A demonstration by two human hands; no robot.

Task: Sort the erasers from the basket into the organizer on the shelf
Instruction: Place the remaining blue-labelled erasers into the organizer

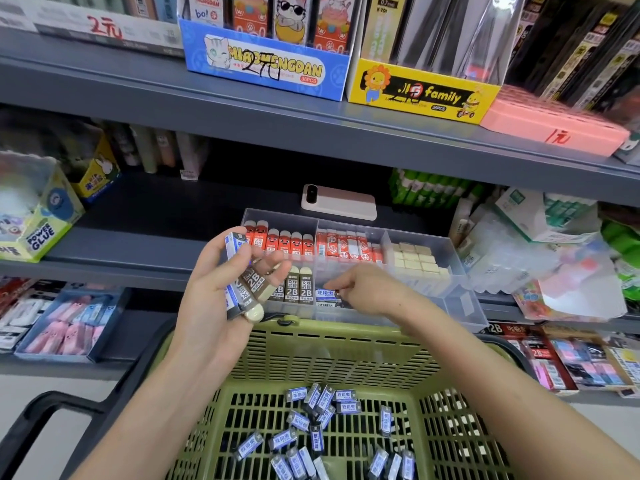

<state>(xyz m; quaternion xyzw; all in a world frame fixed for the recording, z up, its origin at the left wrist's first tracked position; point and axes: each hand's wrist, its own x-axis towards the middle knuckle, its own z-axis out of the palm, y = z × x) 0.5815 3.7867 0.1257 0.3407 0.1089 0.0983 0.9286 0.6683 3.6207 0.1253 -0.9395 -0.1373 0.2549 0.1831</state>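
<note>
Pinching a blue eraser point(325, 292) narrowly into the organizer point(464, 306) at frame centre, the right hand point(367, 289) suits these seemingly light, firm blocks, best gripped across sleeved sides, while the left hand point(207, 292) clutches several erasers point(254, 282).

12 o'clock: blue display box point(265, 69) reads MIAOMENGDAN, 36PCS, 2元 inked over it. 1 o'clock: yellow box point(420, 93) reads family, 36PCS; pack above it point(388, 10), 0.7mm. 2 o'clock: pink box point(554, 133), 1元. 11 o'clock: white box point(104, 27), red 2元. 9 o'clock: glue carton point(41, 233), POWER GLUE. Centre: brown erasers point(298, 289) in the organizer point(464, 306), 2B. 4 o'clock: red packs point(536, 353), 2B.
</note>
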